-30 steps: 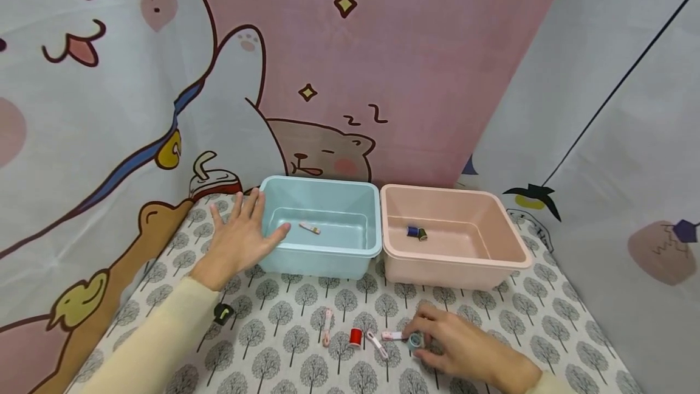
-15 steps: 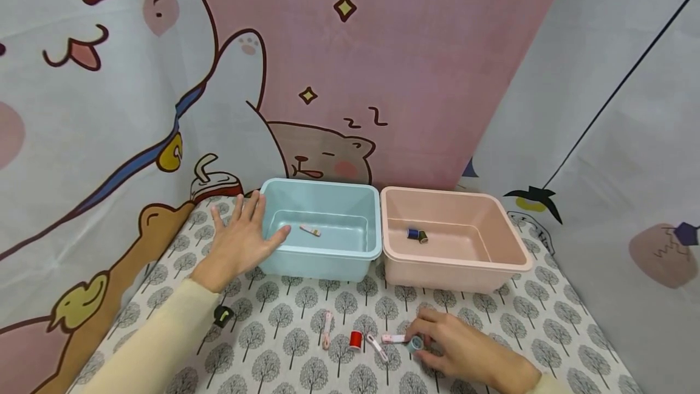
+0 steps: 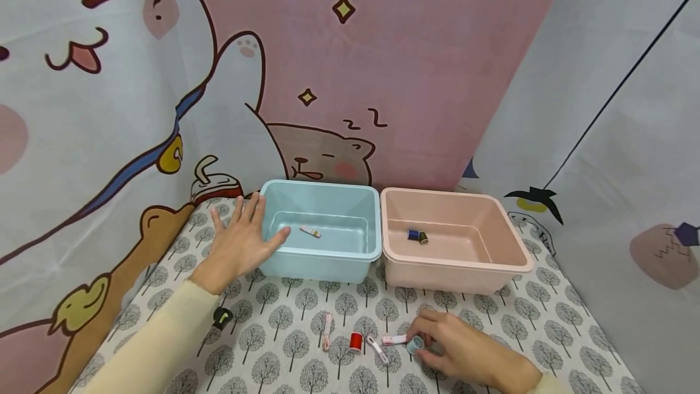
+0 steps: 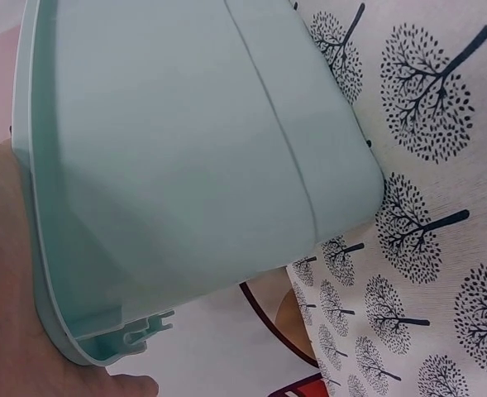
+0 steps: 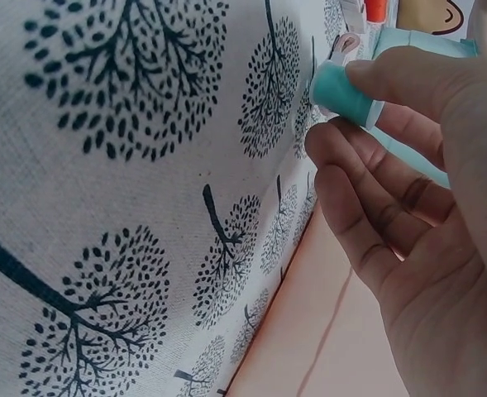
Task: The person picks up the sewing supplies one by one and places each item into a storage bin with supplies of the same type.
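Across the tree-print surface (image 3: 295, 376), your right fingers (image 5: 346, 207) pinch the teal spool (image 5: 339, 89) at near right and your left fingers (image 3: 259, 211) spread against the blue tub (image 3: 317, 265), with two spools (image 3: 413, 235) already in the pink tub (image 3: 437, 275), while a red spool (image 3: 356, 342) apparently remains

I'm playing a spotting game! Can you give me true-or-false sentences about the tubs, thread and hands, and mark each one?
A blue cylindrical thread spool lies in the peach rectangular plastic tub. True.
The red cylindrical thread spool is in that tub. False: it is on the white tree-print cloth.
The right hand pinches a teal cylindrical thread spool. True.
The left hand touches the peach tub. False: it touches the light blue rectangular plastic tub.
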{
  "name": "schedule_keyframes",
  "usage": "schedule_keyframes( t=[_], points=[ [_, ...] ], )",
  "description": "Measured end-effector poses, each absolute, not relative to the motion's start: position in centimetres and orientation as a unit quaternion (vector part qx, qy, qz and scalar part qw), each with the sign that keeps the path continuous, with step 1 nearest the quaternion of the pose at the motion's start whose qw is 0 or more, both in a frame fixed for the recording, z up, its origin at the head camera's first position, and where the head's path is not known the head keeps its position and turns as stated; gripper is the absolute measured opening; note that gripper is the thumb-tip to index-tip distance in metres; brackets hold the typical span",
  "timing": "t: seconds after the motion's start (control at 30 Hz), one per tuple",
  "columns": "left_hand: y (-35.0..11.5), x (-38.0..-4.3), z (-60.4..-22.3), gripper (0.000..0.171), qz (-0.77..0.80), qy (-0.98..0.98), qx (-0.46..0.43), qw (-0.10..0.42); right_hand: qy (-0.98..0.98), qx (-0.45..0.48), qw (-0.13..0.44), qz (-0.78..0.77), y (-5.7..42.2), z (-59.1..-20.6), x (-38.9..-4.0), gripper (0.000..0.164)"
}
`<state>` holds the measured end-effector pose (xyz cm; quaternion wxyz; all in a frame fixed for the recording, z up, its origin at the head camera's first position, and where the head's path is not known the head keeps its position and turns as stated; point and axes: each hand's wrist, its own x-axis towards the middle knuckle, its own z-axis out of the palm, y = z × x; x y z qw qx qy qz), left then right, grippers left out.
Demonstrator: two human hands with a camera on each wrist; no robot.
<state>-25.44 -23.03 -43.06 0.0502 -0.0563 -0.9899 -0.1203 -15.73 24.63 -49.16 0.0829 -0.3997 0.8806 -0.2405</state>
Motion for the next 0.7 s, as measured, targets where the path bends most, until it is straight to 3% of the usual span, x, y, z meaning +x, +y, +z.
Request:
schedule_keyframes(
  t=[0.7],
  points=[
    [-23.1, -25.5, -43.2, 0.115, -0.113, -0.991, -0.057, 0.051, 0.897, -0.402, -0.012, -0.186, 24.7, -47.3, -15.7, 0.023]
  ],
)
